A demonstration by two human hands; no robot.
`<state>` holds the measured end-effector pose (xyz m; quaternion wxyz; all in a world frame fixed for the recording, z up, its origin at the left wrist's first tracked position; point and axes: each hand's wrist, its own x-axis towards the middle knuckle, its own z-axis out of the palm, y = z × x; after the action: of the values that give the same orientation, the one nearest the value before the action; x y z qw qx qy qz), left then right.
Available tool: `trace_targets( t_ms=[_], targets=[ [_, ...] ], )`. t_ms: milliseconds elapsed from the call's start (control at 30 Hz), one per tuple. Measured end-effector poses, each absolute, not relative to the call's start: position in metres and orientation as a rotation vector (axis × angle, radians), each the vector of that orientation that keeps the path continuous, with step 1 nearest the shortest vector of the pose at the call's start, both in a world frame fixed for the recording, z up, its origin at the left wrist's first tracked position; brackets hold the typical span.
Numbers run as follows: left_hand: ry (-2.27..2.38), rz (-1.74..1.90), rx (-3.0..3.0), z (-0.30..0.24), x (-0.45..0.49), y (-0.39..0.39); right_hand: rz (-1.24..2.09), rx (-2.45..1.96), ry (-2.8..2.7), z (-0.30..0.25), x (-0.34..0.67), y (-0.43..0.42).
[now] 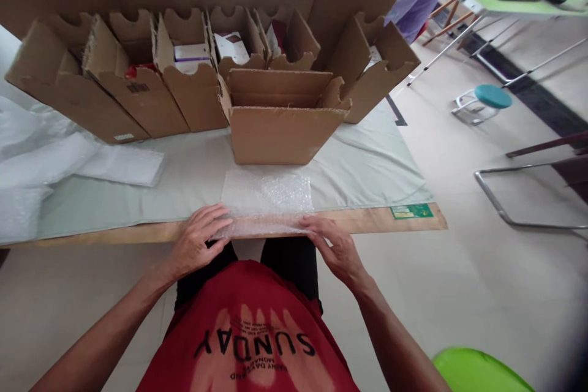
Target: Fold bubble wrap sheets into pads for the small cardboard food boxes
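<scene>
A small clear sheet of bubble wrap (269, 193) lies flat at the front edge of the table, its near edge reaching the bare wood. My left hand (197, 239) holds the sheet at its near left side, fingers stretched over the top and the thumb lower down. At the near right corner, my right hand (337, 248) has the sheet's edge between thumb and fingers. Just behind the wrap stands a brown cardboard box (280, 135) with an open top; its inside is mostly hidden.
Behind it is a row of open cardboard bins (181, 95), several holding small packages. More bubble wrap (59, 159) is heaped on the left. A green label (412, 211) sits on the right table edge. A blue stool (493, 96) and a green stool (478, 370) stand on the floor.
</scene>
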<state>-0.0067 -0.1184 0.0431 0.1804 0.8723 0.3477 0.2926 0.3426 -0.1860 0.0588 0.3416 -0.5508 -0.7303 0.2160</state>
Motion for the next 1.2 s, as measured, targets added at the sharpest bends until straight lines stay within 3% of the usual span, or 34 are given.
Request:
trace_targets(
  t_ms=[333,567,933,1200],
  targets=[
    [1.441,0.721,1.852,0.054,0.021,-0.100,0.894,-1.618,-1.380,0.043,0.342,-0.171],
    [1.698,0.771,1.925,0.043,0.040,-0.093,0.619,-1.783,-1.269,0.031,0.323,-0.158],
    [1.989,0.378,2.233,0.051,0.044,-0.097,0.201,-2.126,-1.484,0.033,0.319,-0.163],
    [1.883,0.089,2.161,0.063,0.045,-0.089,0.335,-2.213,-1.594,0.040,0.316,-0.141]
  ],
)
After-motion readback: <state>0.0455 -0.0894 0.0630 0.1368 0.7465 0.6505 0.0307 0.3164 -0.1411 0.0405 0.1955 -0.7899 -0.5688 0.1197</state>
